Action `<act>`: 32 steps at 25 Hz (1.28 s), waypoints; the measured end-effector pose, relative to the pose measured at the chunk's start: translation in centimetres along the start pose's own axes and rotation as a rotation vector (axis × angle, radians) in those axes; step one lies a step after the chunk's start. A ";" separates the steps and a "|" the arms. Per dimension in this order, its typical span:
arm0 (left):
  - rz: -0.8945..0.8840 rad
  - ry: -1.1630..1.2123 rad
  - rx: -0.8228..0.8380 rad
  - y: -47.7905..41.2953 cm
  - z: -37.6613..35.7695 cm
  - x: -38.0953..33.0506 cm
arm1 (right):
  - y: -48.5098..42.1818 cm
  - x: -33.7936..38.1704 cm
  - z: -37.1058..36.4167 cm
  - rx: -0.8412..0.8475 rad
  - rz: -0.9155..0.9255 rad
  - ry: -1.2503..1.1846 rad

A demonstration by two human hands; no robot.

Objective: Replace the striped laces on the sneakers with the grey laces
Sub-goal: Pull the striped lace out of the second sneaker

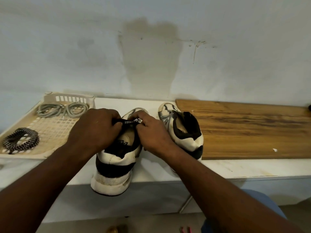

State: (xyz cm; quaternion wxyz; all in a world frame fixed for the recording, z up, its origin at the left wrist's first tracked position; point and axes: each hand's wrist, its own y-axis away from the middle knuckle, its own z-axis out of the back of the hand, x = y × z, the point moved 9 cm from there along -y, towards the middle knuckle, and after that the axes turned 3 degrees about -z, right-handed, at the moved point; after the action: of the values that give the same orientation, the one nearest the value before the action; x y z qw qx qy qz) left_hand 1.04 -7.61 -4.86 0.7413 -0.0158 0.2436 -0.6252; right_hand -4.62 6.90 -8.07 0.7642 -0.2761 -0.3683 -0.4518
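I see left hand [94, 130] and right hand [153, 133] pinching striped lace [128, 122] taut over centre sneaker [114, 165], 12 o'clock. Grey laces [62, 109] in tray [21, 156], 10 o'clock. Risk: heel overhangs counter [235, 169]; a hard tug may drag it off.

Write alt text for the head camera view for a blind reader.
The left hand and right hand pinch a striped lace above the near sneaker, with a second sneaker beside it. A tray on the left holds grey laces and a coiled striped lace; a wooden board lies at right.
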 end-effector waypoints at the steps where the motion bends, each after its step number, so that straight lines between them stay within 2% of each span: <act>1: -0.007 -0.020 -0.015 -0.1 0.0 0.0 | 0.0 -0.2 -0.2 0.024 -0.024 -0.034; 6: 0.017 -0.043 -0.016 -0.7 -0.2 1.1 | 0.3 -0.2 -0.9 0.090 -0.059 -0.199; 9: 0.024 0.012 -0.032 -0.7 0.1 1.5 | -0.2 -0.6 -0.3 0.047 -0.075 -0.396; 11: 0.006 0.014 -0.046 -0.5 0.2 1.3 | -0.7 -1.0 -0.2 -0.001 -0.071 -0.435; 17: -0.008 0.082 -0.037 -0.2 0.0 1.4 | -0.3 0.4 0.3 -0.053 0.011 -0.117; 23: -0.037 0.125 -0.044 -0.3 -0.1 1.2 | -0.4 1.5 0.4 -0.010 0.073 -0.053; 25: -0.030 0.130 -0.034 -0.3 -0.1 1.2 | -0.2 1.1 0.0 0.079 0.028 -0.246; 27: -0.014 0.123 -0.029 -0.1 -0.2 1.3 | 0.1 0.4 -0.6 0.192 -0.083 -0.590; 29: -0.008 0.098 -0.020 -0.2 -0.3 1.4 | -0.1 -0.4 -0.4 0.202 -0.149 -0.890; 30: -0.006 0.097 -0.011 -0.2 -0.4 1.5 | -0.2 -0.8 -0.3 0.182 -0.162 -0.948; 32: 0.002 0.108 0.002 -0.3 -0.7 1.6 | -0.4 -1.2 -0.1 0.107 -0.142 -0.817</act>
State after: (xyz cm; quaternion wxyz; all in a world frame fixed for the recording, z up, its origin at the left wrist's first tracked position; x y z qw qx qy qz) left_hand 0.63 -8.99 -5.92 0.7277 0.0191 0.2825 -0.6247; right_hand -5.40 7.27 -9.08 0.5355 -0.3664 -0.6823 -0.3369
